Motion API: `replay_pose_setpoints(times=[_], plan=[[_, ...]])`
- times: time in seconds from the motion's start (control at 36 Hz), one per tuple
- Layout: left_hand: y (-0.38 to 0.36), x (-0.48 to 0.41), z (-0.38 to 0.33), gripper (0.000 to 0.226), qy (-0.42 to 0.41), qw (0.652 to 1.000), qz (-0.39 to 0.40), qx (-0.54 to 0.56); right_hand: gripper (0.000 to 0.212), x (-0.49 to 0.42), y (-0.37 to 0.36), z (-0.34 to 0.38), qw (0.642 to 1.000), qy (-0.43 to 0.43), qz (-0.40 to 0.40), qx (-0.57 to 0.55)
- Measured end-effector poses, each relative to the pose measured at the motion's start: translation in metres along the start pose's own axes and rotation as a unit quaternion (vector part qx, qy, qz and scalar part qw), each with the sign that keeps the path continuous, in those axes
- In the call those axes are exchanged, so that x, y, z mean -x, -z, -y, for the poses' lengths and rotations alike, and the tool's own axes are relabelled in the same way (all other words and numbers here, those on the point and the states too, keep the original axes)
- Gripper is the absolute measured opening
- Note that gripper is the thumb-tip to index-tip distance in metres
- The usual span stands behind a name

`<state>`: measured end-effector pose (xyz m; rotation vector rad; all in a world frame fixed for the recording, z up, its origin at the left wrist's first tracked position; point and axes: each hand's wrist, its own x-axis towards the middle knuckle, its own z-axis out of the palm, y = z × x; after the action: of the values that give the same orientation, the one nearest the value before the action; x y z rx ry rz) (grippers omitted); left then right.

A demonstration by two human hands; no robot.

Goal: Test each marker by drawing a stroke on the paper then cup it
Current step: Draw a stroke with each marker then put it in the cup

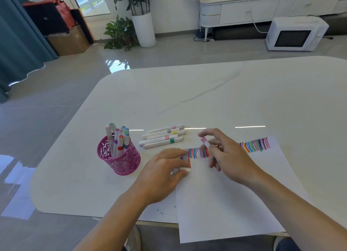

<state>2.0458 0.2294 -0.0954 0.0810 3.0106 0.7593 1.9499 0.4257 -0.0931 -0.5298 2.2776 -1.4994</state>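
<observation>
Right hand (225,157) pinches a pink-banded marker (205,143) between thumb and fingertips, motion-blurred, just above the paper (225,203) and its row of coloured strokes (255,144). Left hand (165,168) rests on the paper's left edge, thumb against a small white piece (185,169); whether it grips that piece cannot be told. Magenta cup (120,162) of markers stands left of both hands. Five loose markers (163,136) lie on the table (206,93) beyond them.

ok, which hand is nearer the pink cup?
Left. The left hand sits just right of the pink cup, at the edge of the paper; the right hand holds a marker farther right.
</observation>
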Motion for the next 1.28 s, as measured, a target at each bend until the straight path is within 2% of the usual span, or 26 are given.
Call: replay_pose_setpoints(times=[0.08, 0.17, 0.36, 0.53, 0.61, 0.72, 1.03, 1.28], plan=[[-0.003, 0.0, 0.002, 0.025, -0.015, 0.999, 0.026, -0.011, 0.039, -0.002, 0.0, 0.004, 0.996, -0.02, -0.003, -0.087], [-0.005, 0.0, 0.004, 0.024, -0.016, 0.999, 0.037, -0.004, 0.04, -0.002, 0.001, 0.003, 0.991, -0.031, 0.012, -0.129], [-0.006, -0.002, 0.009, 0.022, -0.013, 0.999, 0.041, 0.01, 0.034, -0.004, -0.004, -0.011, 0.994, -0.014, 0.041, -0.104], [-0.004, -0.002, 0.005, 0.025, -0.006, 0.999, 0.048, 0.007, 0.004, -0.002, -0.012, -0.012, 0.992, -0.002, 0.019, -0.121], [-0.004, -0.003, 0.006, 0.025, -0.003, 0.999, 0.048, 0.01, 0.019, -0.002, -0.017, -0.018, 0.995, -0.01, -0.007, -0.101], [-0.005, -0.003, 0.006, 0.025, -0.002, 0.999, 0.049, 0.017, 0.01, -0.003, -0.019, -0.02, 0.993, -0.027, -0.016, -0.11], [-0.001, -0.005, 0.003, 0.027, -0.015, 0.998, 0.064, -0.018, 0.025, -0.003, -0.022, -0.023, 0.993, -0.026, -0.017, -0.112], [0.004, -0.006, -0.003, 0.028, -0.013, 0.997, 0.074, -0.004, 0.024, -0.002, -0.024, -0.022, 0.997, -0.022, -0.015, -0.07]])
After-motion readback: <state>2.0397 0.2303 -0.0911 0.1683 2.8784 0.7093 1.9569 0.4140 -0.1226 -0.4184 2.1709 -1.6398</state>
